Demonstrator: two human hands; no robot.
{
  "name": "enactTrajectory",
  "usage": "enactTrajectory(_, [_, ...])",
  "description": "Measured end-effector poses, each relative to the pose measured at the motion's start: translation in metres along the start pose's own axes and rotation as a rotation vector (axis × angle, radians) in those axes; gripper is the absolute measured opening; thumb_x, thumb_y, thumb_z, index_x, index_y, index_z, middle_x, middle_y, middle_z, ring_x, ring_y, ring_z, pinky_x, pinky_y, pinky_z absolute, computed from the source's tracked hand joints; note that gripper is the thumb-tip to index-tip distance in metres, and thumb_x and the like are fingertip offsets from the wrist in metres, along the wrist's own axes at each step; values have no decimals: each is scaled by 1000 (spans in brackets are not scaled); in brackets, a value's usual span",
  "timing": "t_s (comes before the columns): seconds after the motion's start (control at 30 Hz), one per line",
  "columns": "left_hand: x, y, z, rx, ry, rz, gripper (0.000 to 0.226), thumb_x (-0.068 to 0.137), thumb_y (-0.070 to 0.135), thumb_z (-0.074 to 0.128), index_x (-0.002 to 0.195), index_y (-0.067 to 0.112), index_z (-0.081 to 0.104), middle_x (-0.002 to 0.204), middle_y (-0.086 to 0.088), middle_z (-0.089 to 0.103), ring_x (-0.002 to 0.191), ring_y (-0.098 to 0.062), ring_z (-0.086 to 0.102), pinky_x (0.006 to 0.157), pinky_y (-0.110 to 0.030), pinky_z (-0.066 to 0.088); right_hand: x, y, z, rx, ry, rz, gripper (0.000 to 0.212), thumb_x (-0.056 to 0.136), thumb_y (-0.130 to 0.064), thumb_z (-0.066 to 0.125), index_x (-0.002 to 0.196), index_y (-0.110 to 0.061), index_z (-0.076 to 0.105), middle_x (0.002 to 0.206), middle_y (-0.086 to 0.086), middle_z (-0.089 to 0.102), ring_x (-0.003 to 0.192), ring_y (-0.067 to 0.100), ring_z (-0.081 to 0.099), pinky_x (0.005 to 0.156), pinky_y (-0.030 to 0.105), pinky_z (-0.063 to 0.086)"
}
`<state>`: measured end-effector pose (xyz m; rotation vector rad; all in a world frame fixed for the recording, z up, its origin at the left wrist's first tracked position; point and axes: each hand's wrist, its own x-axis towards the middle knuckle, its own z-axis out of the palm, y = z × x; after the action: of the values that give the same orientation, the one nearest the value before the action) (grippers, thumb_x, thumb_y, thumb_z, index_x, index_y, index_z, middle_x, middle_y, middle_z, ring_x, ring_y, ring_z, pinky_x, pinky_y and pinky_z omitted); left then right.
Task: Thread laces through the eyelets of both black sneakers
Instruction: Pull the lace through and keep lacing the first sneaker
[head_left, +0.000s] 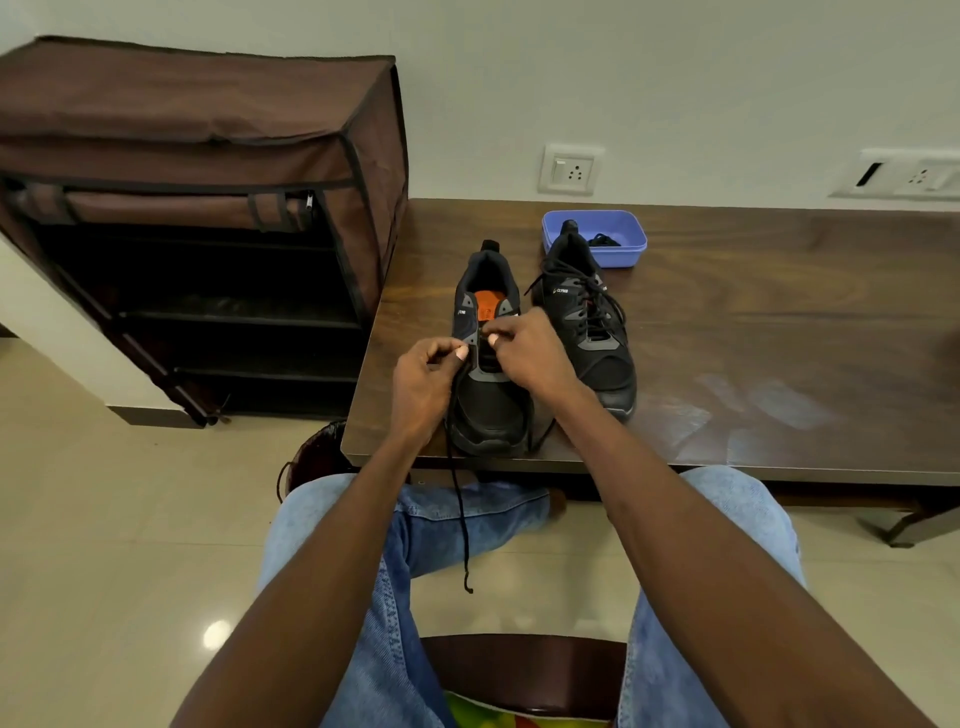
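Note:
Two black sneakers stand on the dark wooden table (753, 322), toes toward me. The left sneaker (488, 405), with an orange insole, has lacing only near its lowest eyelets. My left hand (428, 382) pinches the black lace (460, 509) at that shoe's left side; the lace's free end hangs off the table edge over my jeans. My right hand (524, 353) pinches the lace at the eyelets on the shoe's right side. The right sneaker (597, 332) is laced up, its ends loose.
A blue plastic tub (621, 236) holding something black sits behind the right sneaker. A brown fabric shoe rack (208, 208) stands left of the table. Wall sockets (569, 169) are on the wall behind. A dark basket (317, 457) sits on the floor by the table's corner.

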<state>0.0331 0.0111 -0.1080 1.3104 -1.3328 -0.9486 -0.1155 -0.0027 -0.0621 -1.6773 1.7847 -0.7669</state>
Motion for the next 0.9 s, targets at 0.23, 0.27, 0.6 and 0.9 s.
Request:
enactTrajectory(0.23, [18,12,-48,-800,626,-275,20,99,-1,48,119,1,52,94,-15,72,82,-23,73,72,-28,59,1,2,-18,-111,-57,-29,35,101,-8,46,120,-23,72,131,2,55,117,25,55,101,39,45])
enactTrajectory(0.27, [24,9,-62,-882,745,-290,24,98,-3,45,121,-5,51,94,-19,71,77,-23,72,69,-28,58,2,1,-22,-89,-77,-19,36,100,-5,46,117,-22,73,128,0,60,114,21,57,99,36,45])
enactTrajectory(0.6, [1,9,-14,446,30,206,48,94,21,66,140,19,51,136,2,52,128,-9,43,107,-31,38,8,-4,-50,-24,-299,-13,37,102,-4,47,124,-21,71,117,-6,58,114,13,56,100,26,44])
enactTrajectory(0.9, [2,17,-35,127,585,37,18,100,12,54,114,7,63,109,-2,59,97,-10,56,81,-12,48,14,7,-44,81,-229,4,38,103,-2,41,113,-17,75,98,-12,65,89,-1,57,80,17,47])
